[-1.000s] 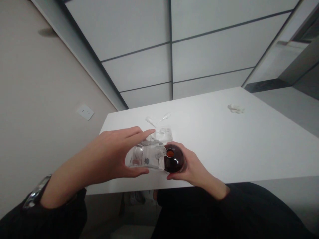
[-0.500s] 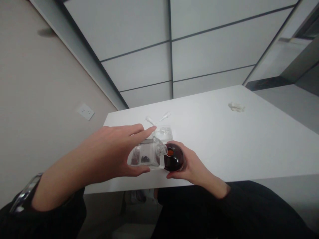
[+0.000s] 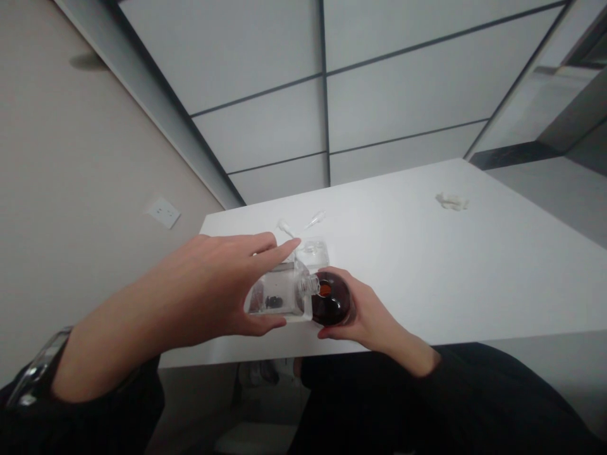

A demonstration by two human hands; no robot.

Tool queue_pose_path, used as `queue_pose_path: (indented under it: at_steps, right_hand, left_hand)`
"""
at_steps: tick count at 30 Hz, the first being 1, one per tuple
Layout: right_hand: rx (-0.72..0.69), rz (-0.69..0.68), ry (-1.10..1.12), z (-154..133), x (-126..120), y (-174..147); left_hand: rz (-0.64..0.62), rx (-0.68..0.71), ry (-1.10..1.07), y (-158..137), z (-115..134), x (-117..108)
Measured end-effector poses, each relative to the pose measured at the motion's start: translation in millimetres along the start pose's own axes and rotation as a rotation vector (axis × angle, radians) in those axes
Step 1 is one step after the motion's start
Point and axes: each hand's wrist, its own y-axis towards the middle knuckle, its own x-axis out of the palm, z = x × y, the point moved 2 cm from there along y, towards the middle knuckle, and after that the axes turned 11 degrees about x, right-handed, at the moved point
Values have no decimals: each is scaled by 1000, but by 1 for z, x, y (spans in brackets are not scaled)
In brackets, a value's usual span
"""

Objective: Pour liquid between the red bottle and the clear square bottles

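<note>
My left hand (image 3: 227, 284) is closed around a clear square bottle (image 3: 279, 292), tipped on its side with its threaded neck pointing right. The neck's mouth lies right at the opening of a dark brown bottle (image 3: 332, 303). My right hand (image 3: 363, 309) wraps round the brown bottle from the right, and the bottle looks upright with its open mouth up. Liquid passing between the two cannot be made out. Just behind the bottles is a small clear container (image 3: 313, 253) on the white table (image 3: 403, 272).
Two clear droppers lie farther back, a left dropper (image 3: 284, 227) partly behind my hand and a right dropper (image 3: 316, 218). A crumpled white tissue (image 3: 452, 201) rests at the table's far right. A wall with a socket (image 3: 164, 213) stands left, and panelled doors (image 3: 275, 133) behind.
The clear bottle's neck has shifted slightly right, closer over the brown bottle's mouth. My left hand has moved very little, and my right hand keeps its hold.
</note>
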Motion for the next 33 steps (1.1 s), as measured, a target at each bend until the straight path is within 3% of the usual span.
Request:
queue_pose_path:
  at_steps: [33]
  right_hand:
    - [39,-5,16,-2,-1,-1]
  left_hand:
    - [-24,-26,22,7,2,-7]
